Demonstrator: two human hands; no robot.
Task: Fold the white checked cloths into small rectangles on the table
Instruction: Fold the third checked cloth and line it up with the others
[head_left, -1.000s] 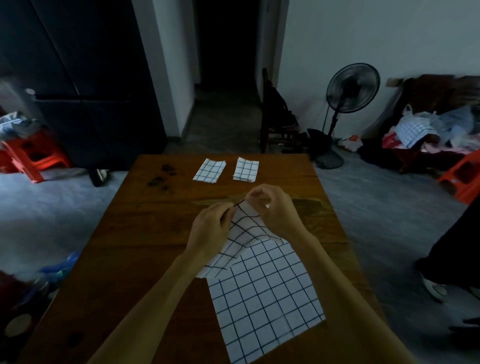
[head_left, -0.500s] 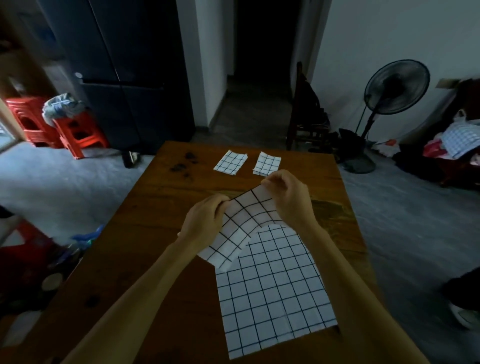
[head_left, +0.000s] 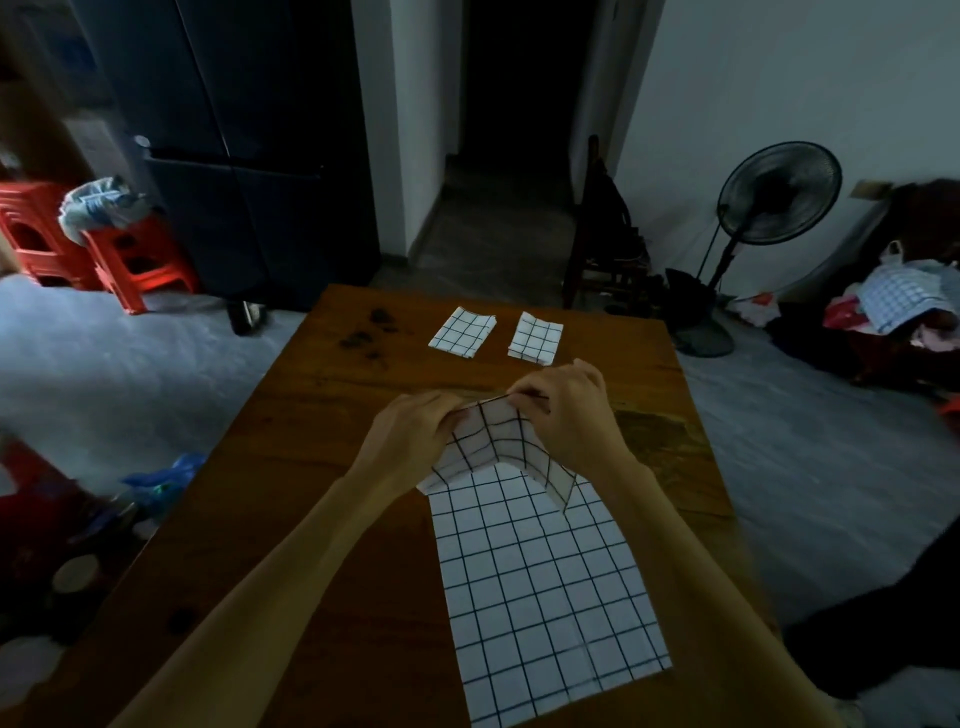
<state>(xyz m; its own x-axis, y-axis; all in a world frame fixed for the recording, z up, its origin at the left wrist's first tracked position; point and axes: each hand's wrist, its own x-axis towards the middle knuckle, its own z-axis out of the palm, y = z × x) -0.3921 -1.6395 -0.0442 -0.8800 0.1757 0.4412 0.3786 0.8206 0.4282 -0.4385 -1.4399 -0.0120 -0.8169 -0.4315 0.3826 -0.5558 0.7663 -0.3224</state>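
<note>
Red plastic stools (head_left: 78, 244) stand stacked off at nine o'clock beside the dark cabinet, a bundle of pale cloth (head_left: 98, 208) dumped on one of them. Nearer, the brown wooden table (head_left: 311, 467) runs away from the person toward twelve o'clock.

Both bare forearms reach out over it from six o'clock, converging near the table's middle. The left hand (head_left: 410, 441) is turned knuckles-up, wrist slightly bent, its fingertips closed in a pinch on the far edge of the white checked cloth (head_left: 540, 587). Just to its right, the right hand (head_left: 566, 410) does the same, thumb and fingers pressed onto that same raised edge, so the two hands nearly meet. Between them the far end of the cloth is lifted off the wood and sags in a curved fold, its dark grid lines bowing. The rest of the cloth lies flat on the table, stretching back toward five o'clock near the table's right edge.

Beyond the hands, toward twelve o'clock, two small folded checked rectangles lie side by side but apart: the left folded cloth (head_left: 462, 332) and the right folded cloth (head_left: 535, 338).

Farther right, at two o'clock, a black standing fan (head_left: 779, 192) faces the room, and a heap of laundry (head_left: 904, 306) fills the three o'clock corner.

No writing or label is readable anywhere.
</note>
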